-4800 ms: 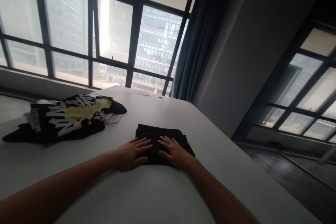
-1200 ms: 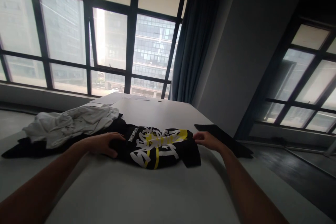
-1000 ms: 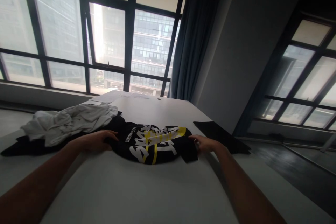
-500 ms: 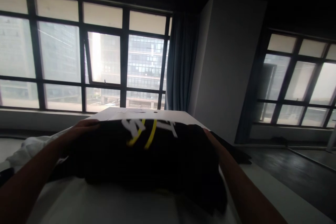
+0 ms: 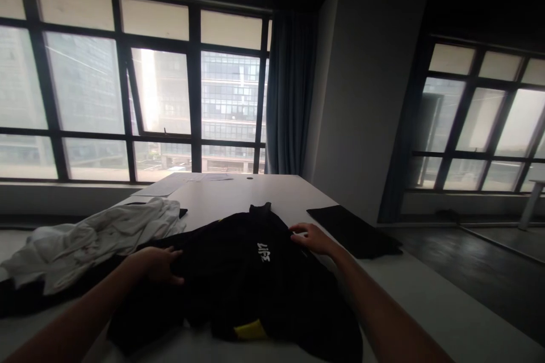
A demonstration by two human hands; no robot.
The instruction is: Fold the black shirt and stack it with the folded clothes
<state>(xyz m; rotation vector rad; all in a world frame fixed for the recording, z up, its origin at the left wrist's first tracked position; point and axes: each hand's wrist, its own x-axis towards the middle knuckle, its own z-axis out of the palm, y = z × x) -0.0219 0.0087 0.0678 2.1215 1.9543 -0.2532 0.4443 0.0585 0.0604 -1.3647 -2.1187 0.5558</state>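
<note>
A black shirt (image 5: 238, 272) lies spread over the white table in front of me, with white lettering on it and a yellow patch near its lower edge. A narrow raised part of the cloth points toward the far end. My left hand (image 5: 159, 264) rests on the left part of the shirt, fingers apart. On the other side my right hand (image 5: 314, 239) touches the shirt's upper right edge, its fingers stretched out. Neither hand has cloth visibly gripped.
To the left sits a heap of white clothing (image 5: 97, 232) with dark cloth under it. A folded black cloth (image 5: 355, 231) lies at the table's right edge. Papers (image 5: 166, 184) lie on the far part of the white table (image 5: 264, 190). Beyond are windows, a curtain and a pillar.
The shirt, held up between both hands before, now lies down on the table. Both hands have come down and inward, letting the cloth go. The white heap and folded black cloth show more fully.
</note>
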